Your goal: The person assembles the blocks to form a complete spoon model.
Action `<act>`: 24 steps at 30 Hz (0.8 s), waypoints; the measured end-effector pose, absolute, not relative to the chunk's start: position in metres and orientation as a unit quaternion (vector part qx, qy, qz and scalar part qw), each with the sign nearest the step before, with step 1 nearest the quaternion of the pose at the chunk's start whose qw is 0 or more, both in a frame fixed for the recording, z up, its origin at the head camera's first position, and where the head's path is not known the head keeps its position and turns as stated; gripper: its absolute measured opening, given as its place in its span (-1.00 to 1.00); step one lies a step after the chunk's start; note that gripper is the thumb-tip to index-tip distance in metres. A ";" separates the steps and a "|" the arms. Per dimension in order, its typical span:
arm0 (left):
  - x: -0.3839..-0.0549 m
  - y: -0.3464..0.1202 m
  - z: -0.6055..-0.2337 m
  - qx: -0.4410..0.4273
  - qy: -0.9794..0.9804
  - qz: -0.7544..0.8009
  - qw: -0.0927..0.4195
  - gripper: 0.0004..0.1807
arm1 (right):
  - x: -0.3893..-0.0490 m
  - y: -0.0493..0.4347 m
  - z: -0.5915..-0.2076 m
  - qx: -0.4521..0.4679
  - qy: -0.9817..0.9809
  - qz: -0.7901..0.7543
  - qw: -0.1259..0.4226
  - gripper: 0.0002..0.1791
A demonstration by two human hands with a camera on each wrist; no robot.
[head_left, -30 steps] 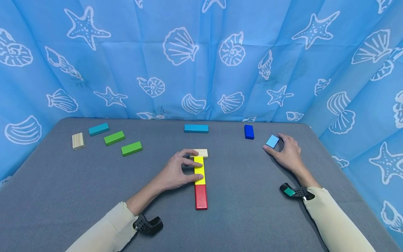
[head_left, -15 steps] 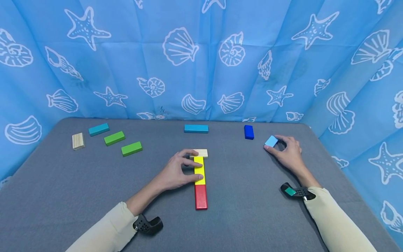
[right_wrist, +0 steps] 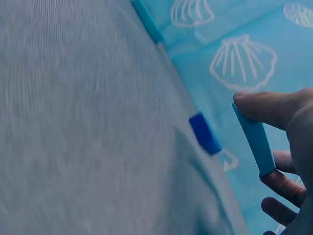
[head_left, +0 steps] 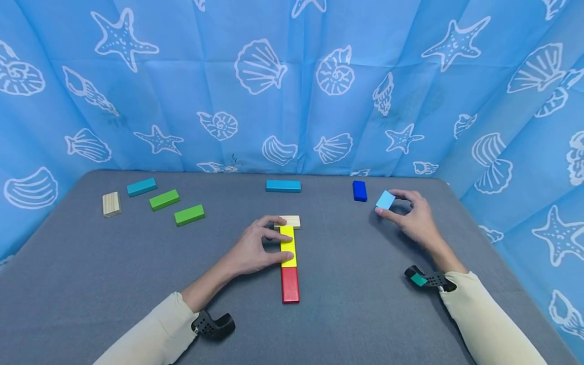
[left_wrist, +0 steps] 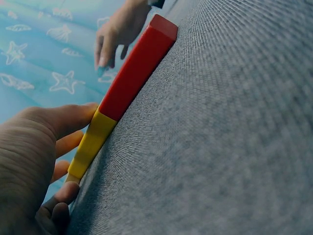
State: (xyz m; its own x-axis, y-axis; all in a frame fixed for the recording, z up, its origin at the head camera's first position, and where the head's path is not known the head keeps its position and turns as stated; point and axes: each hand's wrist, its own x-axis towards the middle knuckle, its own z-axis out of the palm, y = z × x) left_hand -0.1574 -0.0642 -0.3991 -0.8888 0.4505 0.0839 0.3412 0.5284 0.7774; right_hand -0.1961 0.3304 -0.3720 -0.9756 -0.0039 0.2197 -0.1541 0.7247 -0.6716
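Note:
My right hand [head_left: 414, 218] pinches a light blue block [head_left: 385, 199] between thumb and fingers at the right of the table. In the right wrist view the light blue block [right_wrist: 256, 142] is held clear of the cloth, its shadow falling below. At the middle, my left hand [head_left: 252, 249] rests its thumb and a finger on top of a yellow block [head_left: 287, 247]. Another fingertip touches a plain wooden block [head_left: 293, 221] lying crosswise at the yellow one's far end. A red block [head_left: 290, 285] continues the line nearer to me; in the left wrist view the red block [left_wrist: 139, 68] meets the yellow end to end.
On the grey cloth [head_left: 347, 314], a dark blue block [head_left: 359, 191] lies left of my right hand. A teal block [head_left: 283, 186] lies at the back centre. At back left are another teal block [head_left: 141, 187], two green blocks [head_left: 189, 215] and a wooden block [head_left: 111, 204].
My right hand has raised the light blue block off the table and moved it a little to the left. The left hand and the line of blocks stay where they were.

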 end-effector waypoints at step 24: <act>-0.158 -0.065 -0.399 0.231 0.869 0.433 0.065 -0.66 | -0.145 0.267 -0.352 0.217 -0.876 0.426 0.069 -0.36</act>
State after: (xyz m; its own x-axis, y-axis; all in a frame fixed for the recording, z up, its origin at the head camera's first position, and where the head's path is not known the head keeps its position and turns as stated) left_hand -0.1577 -0.0647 -0.3985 -0.8845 0.4584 0.0867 0.3452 0.5183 0.7824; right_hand -0.1451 0.2673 -0.3516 -0.8966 -0.3205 0.3057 -0.4383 0.5435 -0.7159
